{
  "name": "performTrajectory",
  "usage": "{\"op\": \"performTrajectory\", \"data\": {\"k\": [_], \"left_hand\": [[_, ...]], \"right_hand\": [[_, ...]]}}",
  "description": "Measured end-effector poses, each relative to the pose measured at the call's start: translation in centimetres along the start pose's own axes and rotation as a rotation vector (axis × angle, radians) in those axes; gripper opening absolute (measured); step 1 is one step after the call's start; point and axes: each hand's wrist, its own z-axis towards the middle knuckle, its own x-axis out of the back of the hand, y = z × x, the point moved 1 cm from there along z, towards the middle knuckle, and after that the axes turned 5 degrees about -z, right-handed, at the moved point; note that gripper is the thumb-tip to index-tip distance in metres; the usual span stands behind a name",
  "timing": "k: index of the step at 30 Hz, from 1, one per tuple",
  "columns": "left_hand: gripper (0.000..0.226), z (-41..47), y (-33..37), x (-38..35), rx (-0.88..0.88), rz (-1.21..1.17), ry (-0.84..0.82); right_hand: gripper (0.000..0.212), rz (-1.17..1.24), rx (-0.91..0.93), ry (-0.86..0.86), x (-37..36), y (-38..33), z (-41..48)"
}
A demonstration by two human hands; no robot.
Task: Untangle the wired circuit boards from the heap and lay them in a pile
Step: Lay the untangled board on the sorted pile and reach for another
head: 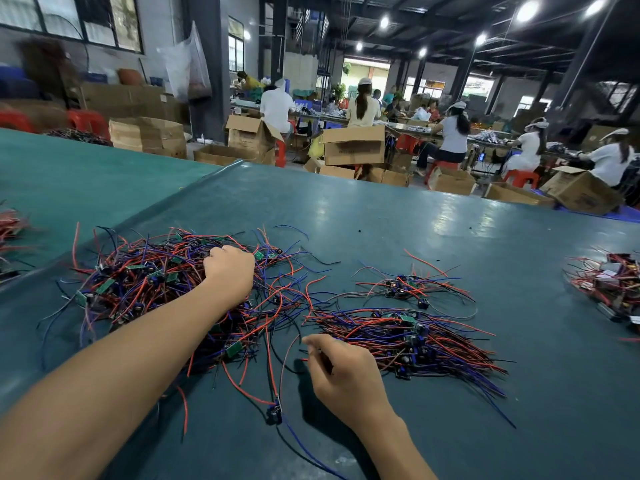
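Observation:
A tangled heap (149, 275) of small green circuit boards with red, blue and black wires lies on the left of the teal table (450, 223). My left hand (229, 271) rests on top of the heap, fingers curled down into the wires. To the right lies an ordered pile (408, 337) of boards with their wires fanned out to the right. My right hand (341, 368) sits at the pile's left end, thumb and fingers pinched on thin wires there. A single loose board (273, 412) with a red and a blue wire lies near the front, between my arms.
A smaller bunch of wired boards (405, 284) lies behind the pile. More bundles sit at the right edge (609, 289) and the left edge (10, 226). Beyond the table's far edge are cardboard boxes (353, 145) and seated people working.

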Motion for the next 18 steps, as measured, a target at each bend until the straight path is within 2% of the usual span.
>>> {"op": "performTrajectory", "data": {"k": [3, 6, 9, 12, 18], "left_hand": [[0.034, -0.1, -0.4, 0.0, -0.004, -0.045, -0.008], [0.024, -0.2, -1.2, 0.1, -0.008, -0.229, 0.027], [0.027, -0.1, -2.1, 0.5, 0.016, -0.399, 0.127], [0.017, 0.3, -2.9, 1.1, 0.037, -0.602, 0.176], [0.023, 1.2, -4.3, 3.3, 0.242, -1.066, 0.102]], "right_hand": [[0.018, -0.005, 0.002, 0.000, 0.0, 0.1, 0.0], [0.018, -0.010, 0.009, -0.001, 0.0, 0.0, 0.0], [0.019, -0.010, 0.004, -0.005, 0.1, 0.0, 0.1], [0.017, -0.011, -0.003, -0.015, 0.1, -0.1, 0.1], [0.015, -0.003, -0.039, -0.011, -0.1, 0.1, 0.1]]}}
